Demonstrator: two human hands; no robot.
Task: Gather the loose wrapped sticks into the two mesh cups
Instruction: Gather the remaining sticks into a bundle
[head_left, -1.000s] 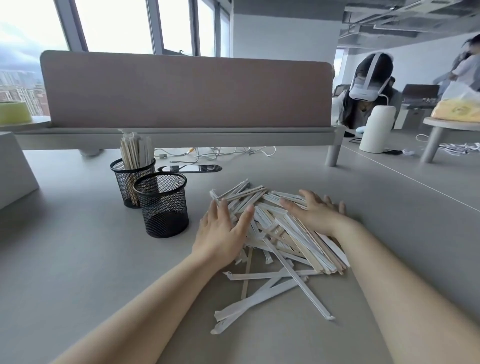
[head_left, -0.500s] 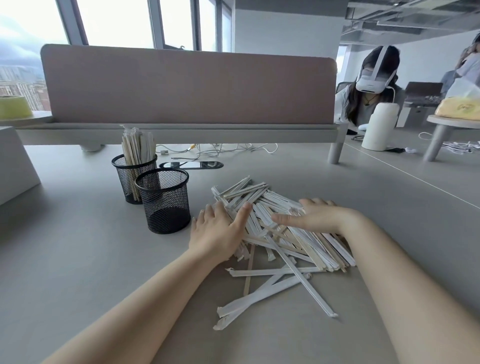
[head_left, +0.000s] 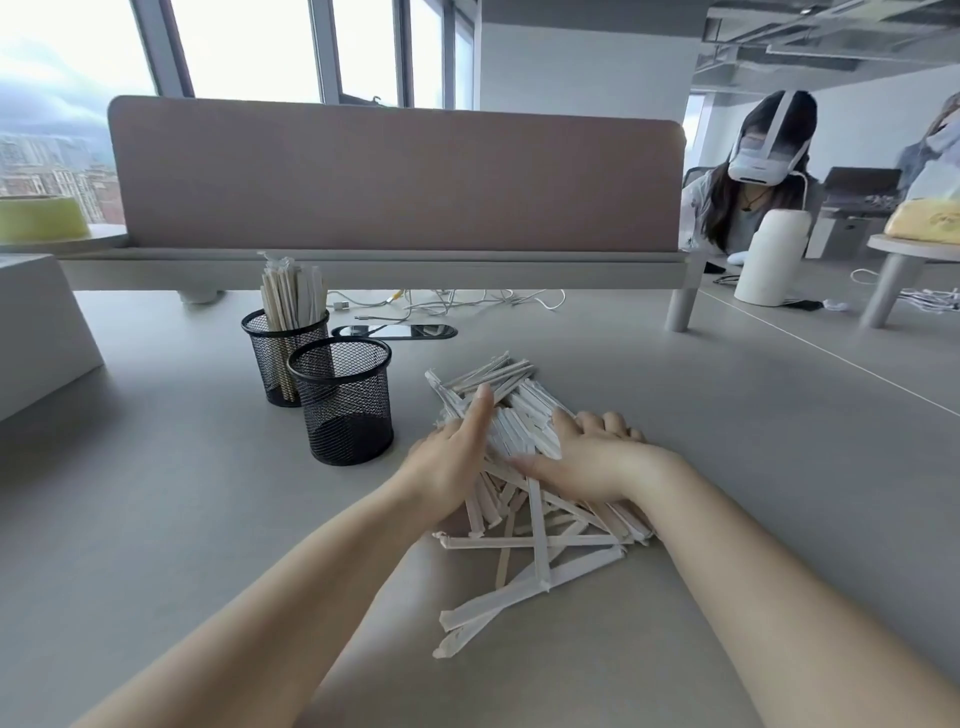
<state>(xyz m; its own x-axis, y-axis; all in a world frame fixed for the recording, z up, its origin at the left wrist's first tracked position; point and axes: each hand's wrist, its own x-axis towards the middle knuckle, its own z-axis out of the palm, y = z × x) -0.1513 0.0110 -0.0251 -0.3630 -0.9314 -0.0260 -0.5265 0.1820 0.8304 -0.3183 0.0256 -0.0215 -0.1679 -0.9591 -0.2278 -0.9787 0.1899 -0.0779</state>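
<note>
A heap of loose paper-wrapped sticks (head_left: 524, 519) lies on the grey desk in front of me. My left hand (head_left: 452, 457) presses against the heap's left side, fingers straight and pointing away. My right hand (head_left: 587, 457) lies on the heap's right side, fingers curled over the sticks. A bunch of sticks is squeezed between the two hands. Left of the heap stand two black mesh cups: the near mesh cup (head_left: 343, 400) has nothing visible in it, the far mesh cup (head_left: 275, 358) holds upright wrapped sticks.
A brown divider panel (head_left: 395, 171) runs across the back of the desk, with cables (head_left: 457, 301) and a dark phone (head_left: 395, 331) below it. A grey box (head_left: 36, 332) sits at the left. Another person with a headset sits at back right, beside a white cylinder (head_left: 769, 265).
Both hands have moved toward each other, pushing the sticks into a tighter heap. The right hand slid left and nearer; the left hand turned edge-on against the sticks.
</note>
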